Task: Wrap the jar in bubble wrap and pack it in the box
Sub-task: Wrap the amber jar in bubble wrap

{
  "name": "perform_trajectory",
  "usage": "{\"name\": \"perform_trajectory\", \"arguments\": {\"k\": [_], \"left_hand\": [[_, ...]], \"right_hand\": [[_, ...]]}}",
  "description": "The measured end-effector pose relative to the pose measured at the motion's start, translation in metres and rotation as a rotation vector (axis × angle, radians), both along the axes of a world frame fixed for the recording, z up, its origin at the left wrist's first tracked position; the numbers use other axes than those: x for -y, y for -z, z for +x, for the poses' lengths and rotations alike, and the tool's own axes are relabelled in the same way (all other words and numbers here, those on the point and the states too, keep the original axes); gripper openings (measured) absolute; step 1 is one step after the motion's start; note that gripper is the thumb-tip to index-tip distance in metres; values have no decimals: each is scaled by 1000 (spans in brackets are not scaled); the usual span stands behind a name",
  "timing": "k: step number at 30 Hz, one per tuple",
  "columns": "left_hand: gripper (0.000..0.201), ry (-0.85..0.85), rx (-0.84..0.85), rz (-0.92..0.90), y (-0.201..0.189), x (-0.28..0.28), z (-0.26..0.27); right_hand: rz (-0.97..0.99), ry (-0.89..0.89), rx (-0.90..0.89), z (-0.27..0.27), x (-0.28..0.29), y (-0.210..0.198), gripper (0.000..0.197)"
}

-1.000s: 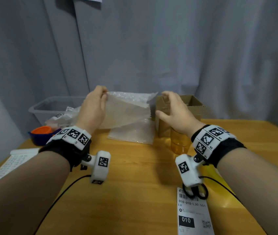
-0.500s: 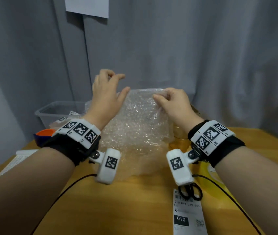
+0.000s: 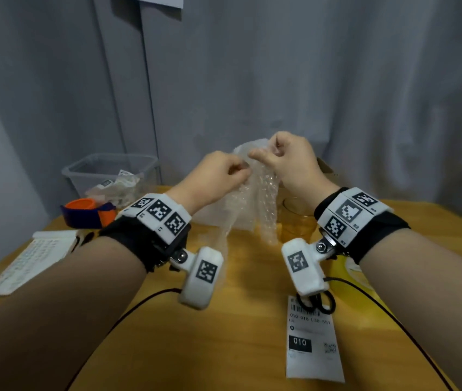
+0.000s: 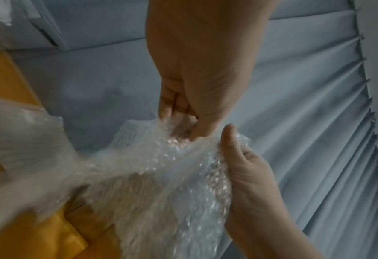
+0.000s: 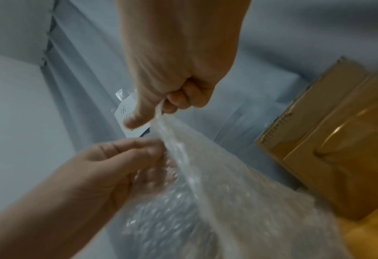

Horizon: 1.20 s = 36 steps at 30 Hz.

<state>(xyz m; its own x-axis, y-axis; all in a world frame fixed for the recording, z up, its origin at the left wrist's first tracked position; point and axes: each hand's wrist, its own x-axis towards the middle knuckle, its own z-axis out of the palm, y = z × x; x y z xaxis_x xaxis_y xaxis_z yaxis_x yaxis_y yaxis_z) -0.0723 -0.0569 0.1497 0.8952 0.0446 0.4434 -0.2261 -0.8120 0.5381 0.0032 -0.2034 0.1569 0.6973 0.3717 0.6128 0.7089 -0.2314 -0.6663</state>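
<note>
A clear sheet of bubble wrap [image 3: 252, 210] hangs bunched above the wooden table [image 3: 224, 334]. My left hand [image 3: 241, 173] pinches its upper edge, and my right hand [image 3: 263, 153] pinches the same edge just to the right and a little higher. The left wrist view shows both hands on the bubble wrap [image 4: 161, 175]. In the right wrist view the bubble wrap [image 5: 216, 192] drapes down from my right thumb and fingers. The clear glass jar [image 3: 297, 221] stands on the table behind my right wrist. The brown cardboard box [image 3: 326, 168] is mostly hidden behind my right hand; more of the box [image 5: 316, 157] shows there.
A clear plastic bin [image 3: 105, 167] with packets stands at the back left, an orange and purple object [image 3: 88, 213] in front of it. A white sheet [image 3: 32, 258] lies at the left edge. Scissors [image 3: 318, 303] and a shipping label [image 3: 313, 345] lie near right. Grey curtain behind.
The wrap was spread wide half a second ago; my hands have come together and it now hangs bunched. My left hand, open then, now pinches the edge.
</note>
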Motion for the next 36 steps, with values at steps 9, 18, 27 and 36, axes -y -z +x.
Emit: {"name": "perform_trajectory", "arguments": {"k": [9,18,27,36], "left_hand": [[17,-251,63,137,-16,-43,2],[32,-262,92,354,-16,-69,-19],[26,-432,95,602,-19,-83,-27],[25,-555,129,413,-47,-92,-14]], "right_hand": [[-405,190,167,17,22,-1,13],[-273,280,20,38,39,-4,13],[-332,265,40,26,41,-2,18],[-222,102,-189,8,30,7,22]]}}
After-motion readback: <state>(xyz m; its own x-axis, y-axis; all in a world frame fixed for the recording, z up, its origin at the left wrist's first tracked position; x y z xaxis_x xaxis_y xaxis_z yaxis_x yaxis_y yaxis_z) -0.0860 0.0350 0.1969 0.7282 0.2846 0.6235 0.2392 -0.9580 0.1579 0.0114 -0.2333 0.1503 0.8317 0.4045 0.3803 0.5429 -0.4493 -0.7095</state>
